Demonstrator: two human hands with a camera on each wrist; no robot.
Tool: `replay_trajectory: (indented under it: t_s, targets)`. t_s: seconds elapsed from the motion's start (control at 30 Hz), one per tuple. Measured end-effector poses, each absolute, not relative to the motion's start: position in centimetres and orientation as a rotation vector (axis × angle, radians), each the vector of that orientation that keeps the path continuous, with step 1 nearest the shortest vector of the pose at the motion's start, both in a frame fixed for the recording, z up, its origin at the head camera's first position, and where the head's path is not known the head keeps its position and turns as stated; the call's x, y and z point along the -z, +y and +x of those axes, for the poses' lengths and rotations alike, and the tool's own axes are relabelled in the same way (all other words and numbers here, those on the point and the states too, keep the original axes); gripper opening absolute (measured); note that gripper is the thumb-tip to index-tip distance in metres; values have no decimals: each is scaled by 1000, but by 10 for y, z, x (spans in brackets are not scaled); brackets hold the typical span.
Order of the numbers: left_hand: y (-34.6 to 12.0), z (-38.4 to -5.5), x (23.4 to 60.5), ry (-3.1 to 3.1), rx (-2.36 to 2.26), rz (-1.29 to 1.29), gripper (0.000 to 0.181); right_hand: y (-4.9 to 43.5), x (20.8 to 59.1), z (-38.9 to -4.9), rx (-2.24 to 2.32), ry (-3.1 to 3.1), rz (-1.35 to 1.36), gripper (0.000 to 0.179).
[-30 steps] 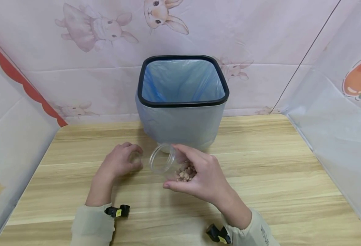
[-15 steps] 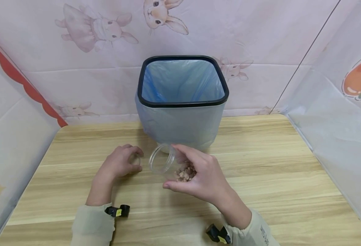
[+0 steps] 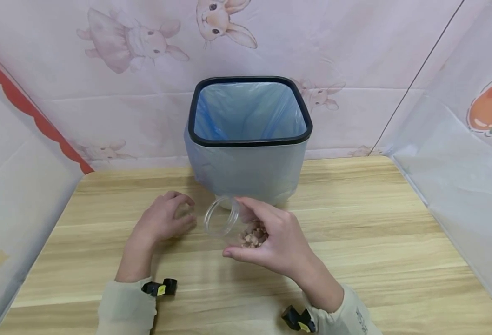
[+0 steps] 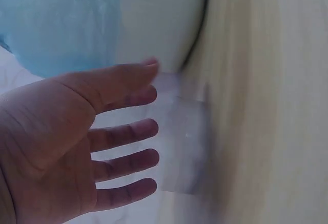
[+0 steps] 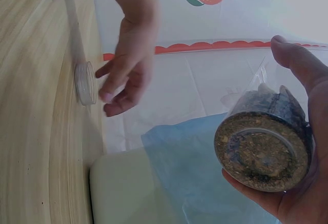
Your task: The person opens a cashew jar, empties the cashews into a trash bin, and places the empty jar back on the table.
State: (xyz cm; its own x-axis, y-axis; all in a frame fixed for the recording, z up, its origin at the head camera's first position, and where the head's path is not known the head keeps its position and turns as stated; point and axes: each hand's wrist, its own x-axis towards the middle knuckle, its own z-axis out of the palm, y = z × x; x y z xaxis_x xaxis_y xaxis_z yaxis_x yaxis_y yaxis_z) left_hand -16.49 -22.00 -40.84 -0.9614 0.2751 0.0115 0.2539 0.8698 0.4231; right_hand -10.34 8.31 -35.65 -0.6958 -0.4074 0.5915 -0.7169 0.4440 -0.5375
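My right hand [image 3: 277,235] grips a clear plastic jar [image 3: 221,216] tilted on its side, its open mouth facing left. Brown crumbly bits [image 3: 253,234] lie in its bottom half; the right wrist view looks at the jar's base [image 5: 264,152]. At the left, my left hand [image 3: 162,218] hovers with fingers spread, palm toward the table. A round clear lid [image 5: 86,83] lies on the tabletop just beneath those fingers, apart from them in the right wrist view. In the left wrist view the lid [image 4: 184,144] is blurred, past the fingertips.
Behind the hands stands a bin [image 3: 250,170] with a black rim and a bluish bag liner, on the wood-grain table [image 3: 367,223]. Printed rabbit cloth [image 3: 145,111] hangs close behind it, and cloth walls flank both sides.
My left hand has let go of the clear lid, and its fingers have loosened and lifted off it. The right hand and the jar have stayed in place.
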Motion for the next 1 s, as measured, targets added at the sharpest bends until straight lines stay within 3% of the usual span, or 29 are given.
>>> replay_trajectory:
  t_s: [0.2,0.43,0.83,1.0]
  targets:
    - [-207,-157,373,3373,-925,535,28,85,353,-103,-1147,-2312,949,85]
    - [-170,-150,329,3551,-1646,969,53,88,349,-104,-1172,-2251,950,83]
    - [-150,-174,289,3578,-1182,1542,44,87,345,-101,-1183,-2258,955,83]
    - [-149,-180,290,3543,-1066,1597,40,88,345,-101,-1190,-2258,959,83]
